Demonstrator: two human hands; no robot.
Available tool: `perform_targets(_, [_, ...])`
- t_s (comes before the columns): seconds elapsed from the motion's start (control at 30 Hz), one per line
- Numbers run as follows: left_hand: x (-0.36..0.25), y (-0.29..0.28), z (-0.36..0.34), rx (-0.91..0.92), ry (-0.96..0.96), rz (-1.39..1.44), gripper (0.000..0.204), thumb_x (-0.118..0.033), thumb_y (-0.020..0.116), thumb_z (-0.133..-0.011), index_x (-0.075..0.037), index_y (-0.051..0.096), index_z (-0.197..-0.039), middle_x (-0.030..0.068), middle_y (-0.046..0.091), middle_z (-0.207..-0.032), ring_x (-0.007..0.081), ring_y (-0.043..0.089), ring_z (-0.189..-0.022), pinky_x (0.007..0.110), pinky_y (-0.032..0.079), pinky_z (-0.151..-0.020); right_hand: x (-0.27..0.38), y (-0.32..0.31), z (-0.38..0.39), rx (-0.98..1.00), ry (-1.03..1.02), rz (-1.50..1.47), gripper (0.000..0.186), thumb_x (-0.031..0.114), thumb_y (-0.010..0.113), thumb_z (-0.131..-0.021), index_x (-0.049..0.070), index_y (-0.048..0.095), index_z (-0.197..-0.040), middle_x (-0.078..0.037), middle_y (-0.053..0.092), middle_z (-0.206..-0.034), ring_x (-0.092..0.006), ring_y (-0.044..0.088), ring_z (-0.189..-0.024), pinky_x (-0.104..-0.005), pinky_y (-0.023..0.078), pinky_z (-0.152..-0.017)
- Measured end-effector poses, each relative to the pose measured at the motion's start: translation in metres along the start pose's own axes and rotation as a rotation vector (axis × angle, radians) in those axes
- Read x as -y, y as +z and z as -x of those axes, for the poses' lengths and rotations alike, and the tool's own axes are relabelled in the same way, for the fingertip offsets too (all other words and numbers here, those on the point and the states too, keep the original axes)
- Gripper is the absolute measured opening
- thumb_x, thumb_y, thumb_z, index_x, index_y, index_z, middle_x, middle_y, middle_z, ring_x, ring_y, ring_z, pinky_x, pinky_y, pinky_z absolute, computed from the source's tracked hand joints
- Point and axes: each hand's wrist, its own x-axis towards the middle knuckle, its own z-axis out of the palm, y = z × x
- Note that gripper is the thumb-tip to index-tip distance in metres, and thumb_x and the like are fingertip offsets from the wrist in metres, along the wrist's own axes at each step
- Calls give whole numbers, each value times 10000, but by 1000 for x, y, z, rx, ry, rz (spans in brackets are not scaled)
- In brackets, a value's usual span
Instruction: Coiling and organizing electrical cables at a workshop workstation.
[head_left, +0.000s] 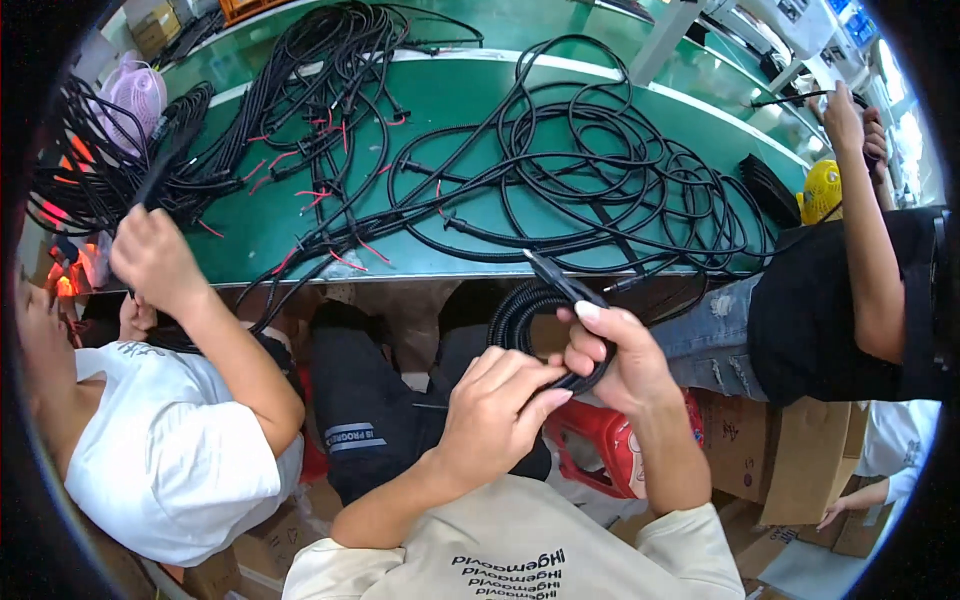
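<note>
Coil [512, 318] of black cable, centre of the frame, held in both hands just below the counter [455, 95] edge. The left hand [495, 405] has its grip pinching the lower side between thumb and fingers; the right hand [625, 360] has its grip closed round the right side, thumb by the cable end [557, 275], which points to the upper left.

The step appears to be gathering cable into a ring; it is best done with turns laid flat, the right grip firm and the cable end clear of them.

The counter edge spans mid-frame; loose loops [555, 157] above it could snag the cable end. Freest room seems left of the coil, over the dark trousers [350, 385], bounded by a co-worker's elbow [270, 395] at left; jeans [715, 335] and a red stool [607, 432] limit the right.
</note>
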Motion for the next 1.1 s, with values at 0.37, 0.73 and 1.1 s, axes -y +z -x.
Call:
perform_targets(0.37, [19,20,0,-90,-194,15,111,-137,736,-737,-90,677,-819,15,568,-690,197,549,-653,323,340,-630,-53,-14,-17,-53,-58,-178,300,294,503,-952,11,581,-891,-92,609,-632,-220,651,-831,-355,504,-808])
perform_targets(0.73, [25,-15,-55,-17,204,-292,315,-105,761,-672,-43,656,-962,74,577,-883,248,560,-753,359,466,-632,-32,-31,-3,175,-93,-199,307,299,482,-963,8,565,-912,-17,474,-493,-174,526,-467,-360,522,-646])
perform_targets(1.1, [18,-19,-71,-139,-69,152,179,-118,680,-842,-20,637,-985,75,614,-945,194,579,-887,306,463,-783,6,-2,10,157,-165,-124,302,313,481,-955,44,566,-846,22,419,-481,-153,463,-426,-342,500,-590])
